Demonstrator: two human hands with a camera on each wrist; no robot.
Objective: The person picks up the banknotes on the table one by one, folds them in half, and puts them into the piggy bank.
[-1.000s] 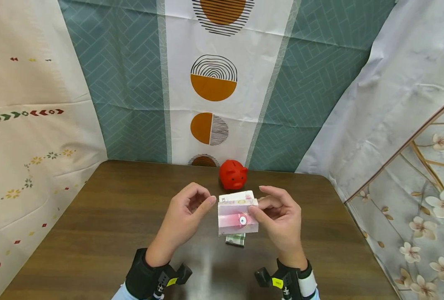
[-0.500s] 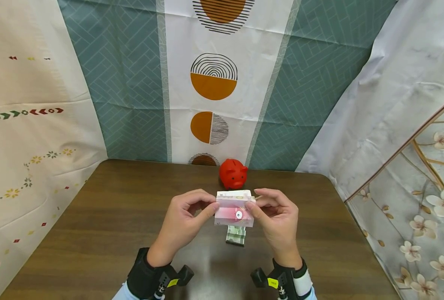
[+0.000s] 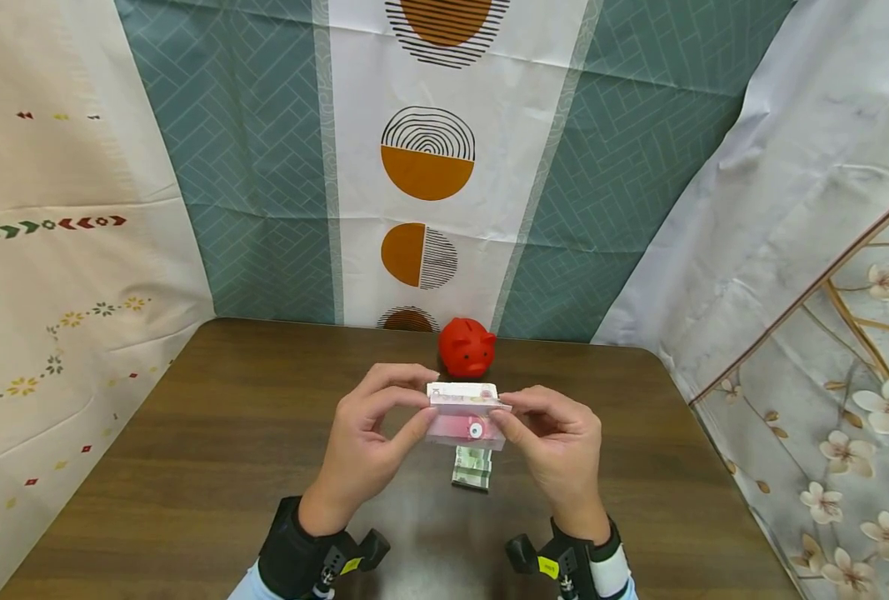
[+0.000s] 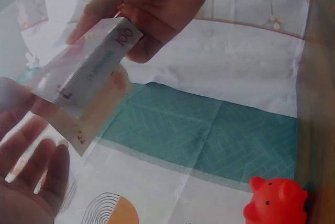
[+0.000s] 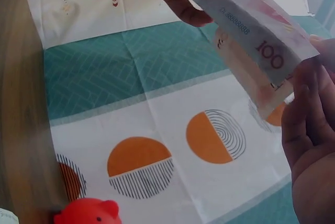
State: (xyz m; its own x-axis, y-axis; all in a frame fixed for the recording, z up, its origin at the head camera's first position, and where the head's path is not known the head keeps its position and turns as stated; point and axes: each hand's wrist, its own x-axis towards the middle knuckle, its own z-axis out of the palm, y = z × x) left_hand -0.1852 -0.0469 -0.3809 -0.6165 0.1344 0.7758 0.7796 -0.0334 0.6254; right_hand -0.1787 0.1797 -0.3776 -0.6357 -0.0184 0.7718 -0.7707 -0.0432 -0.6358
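A pink 100 banknote with creases across it is stretched between both hands above the table. My left hand pinches its left end between thumb and fingers. On the other end, thumb and fingers of my right hand pinch it too. Both wrist views show the banknote bent along a fold, one panel angled below the other, with the printed "100" facing up. Below it on the table lies a folded green banknote, its far part hidden behind the pink one.
A red piggy bank stands near the back edge of the brown wooden table, just beyond the hands. Patterned cloth hangs behind the table, with more cloth at both sides.
My left hand has come in from the left and taken hold of the pink banknote's free end. The banknote has shifted slightly left and away, uncovering more of the green one.
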